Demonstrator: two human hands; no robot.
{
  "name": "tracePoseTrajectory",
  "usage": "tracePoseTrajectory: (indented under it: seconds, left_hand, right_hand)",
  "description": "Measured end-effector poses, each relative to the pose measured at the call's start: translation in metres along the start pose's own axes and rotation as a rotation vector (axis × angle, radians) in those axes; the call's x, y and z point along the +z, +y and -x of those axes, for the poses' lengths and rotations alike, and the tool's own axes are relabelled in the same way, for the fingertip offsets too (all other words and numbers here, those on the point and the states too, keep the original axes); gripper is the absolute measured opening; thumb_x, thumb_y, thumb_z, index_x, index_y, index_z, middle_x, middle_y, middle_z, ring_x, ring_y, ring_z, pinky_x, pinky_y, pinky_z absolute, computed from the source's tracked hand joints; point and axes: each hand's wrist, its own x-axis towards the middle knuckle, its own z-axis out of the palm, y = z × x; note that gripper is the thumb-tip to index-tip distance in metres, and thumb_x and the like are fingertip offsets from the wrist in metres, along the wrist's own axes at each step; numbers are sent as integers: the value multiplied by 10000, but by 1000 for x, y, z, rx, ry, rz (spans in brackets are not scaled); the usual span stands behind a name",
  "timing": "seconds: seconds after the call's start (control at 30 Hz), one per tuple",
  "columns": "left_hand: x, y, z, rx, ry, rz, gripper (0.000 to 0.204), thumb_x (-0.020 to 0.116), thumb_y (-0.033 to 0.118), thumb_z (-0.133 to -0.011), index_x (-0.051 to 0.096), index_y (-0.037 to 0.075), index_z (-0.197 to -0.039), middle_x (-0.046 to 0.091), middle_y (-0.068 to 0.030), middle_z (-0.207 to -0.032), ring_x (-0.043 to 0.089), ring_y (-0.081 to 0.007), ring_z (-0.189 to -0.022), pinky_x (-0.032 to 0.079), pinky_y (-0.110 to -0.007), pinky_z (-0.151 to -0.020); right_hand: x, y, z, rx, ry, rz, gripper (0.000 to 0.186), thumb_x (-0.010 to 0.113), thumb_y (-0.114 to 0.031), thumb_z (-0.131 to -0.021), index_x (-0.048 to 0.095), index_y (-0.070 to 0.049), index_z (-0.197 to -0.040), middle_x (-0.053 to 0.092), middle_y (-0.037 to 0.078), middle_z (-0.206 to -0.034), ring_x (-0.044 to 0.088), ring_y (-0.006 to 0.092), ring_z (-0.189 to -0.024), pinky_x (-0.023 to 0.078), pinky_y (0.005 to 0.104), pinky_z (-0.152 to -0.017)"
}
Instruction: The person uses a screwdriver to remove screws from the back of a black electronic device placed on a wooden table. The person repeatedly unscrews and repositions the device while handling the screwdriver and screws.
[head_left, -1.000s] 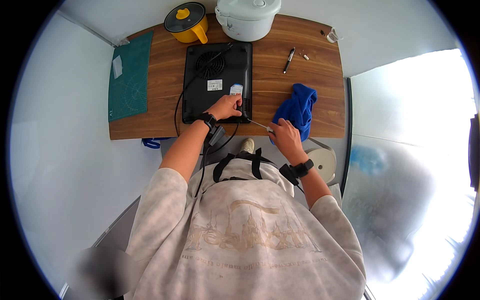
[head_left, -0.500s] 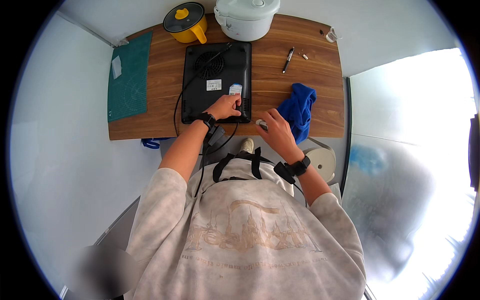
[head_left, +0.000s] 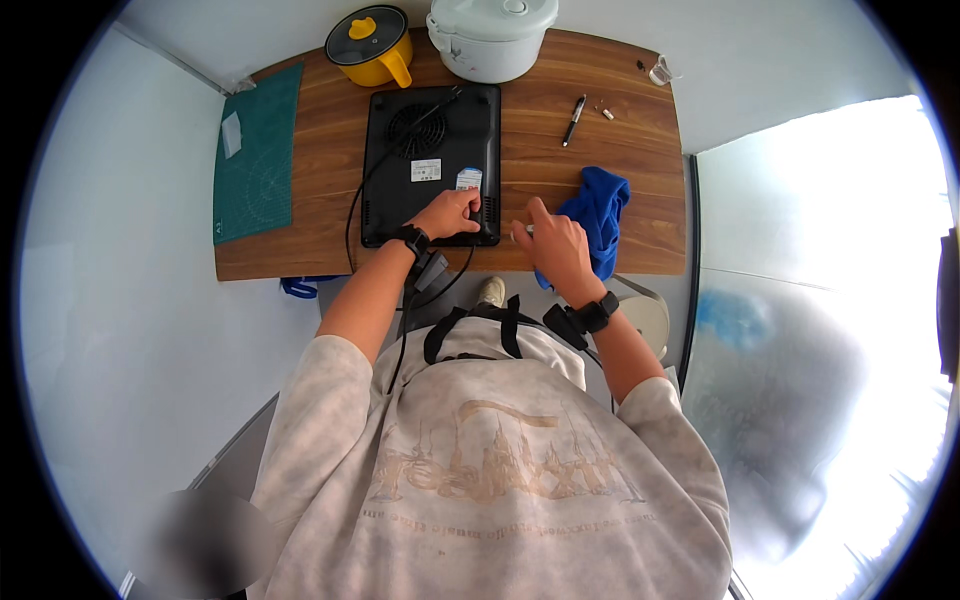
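A black flat appliance (head_left: 400,195) lies underside up on the wooden desk (head_left: 630,140), showing a round vent, labels and a cable across it. My left hand (head_left: 450,212) rests on its lower right corner with fingers bent together; what they pinch, if anything, is hidden. Just right of that corner, my right hand (head_left: 555,245) grips a small light-handled screwdriver (head_left: 525,231), largely covered by the fingers. A crumpled blue cloth (head_left: 600,205) lies beside and behind my right hand.
A yellow lidded pot (head_left: 370,60) and a white lidded pot (head_left: 485,45) stand at the back. A green cutting mat (head_left: 255,185) lies left. A pen (head_left: 574,120), small bits and a clear cup (head_left: 663,70) are to the right. Below right is a round stool (head_left: 645,325).
My right hand has shifted left and up with the screwdriver and turned, so the shaft seen earlier no longer shows clearly. My left hand stays on the appliance's corner.
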Motion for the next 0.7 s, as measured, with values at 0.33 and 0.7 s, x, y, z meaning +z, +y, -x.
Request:
tracePoseTrajectory:
  seconds: [0.33, 0.7]
  left_hand:
    - [1, -3, 0, 29, 4, 11, 325, 801, 69, -730, 524, 39, -898, 560, -57, -742, 568, -176, -685, 465, -323, -631]
    - [2, -2, 0, -5, 7, -2, 347, 817, 92, -725, 524, 38, -903, 602, -106, -783, 607, -250, -732, 481, -376, -661]
  right_hand:
    - [2, -6, -2, -319, -17, -176, 384, 738, -58, -776, 483, -36, -1063, 574, 175, -1016, 608, 379, -918, 508, 445, -749]
    - [-19, 1, 16, -74, -151, -190, 326, 699, -109, -844, 490, -44, -1087, 640, 203, -973, 636, 421, -862, 515, 482, -695]
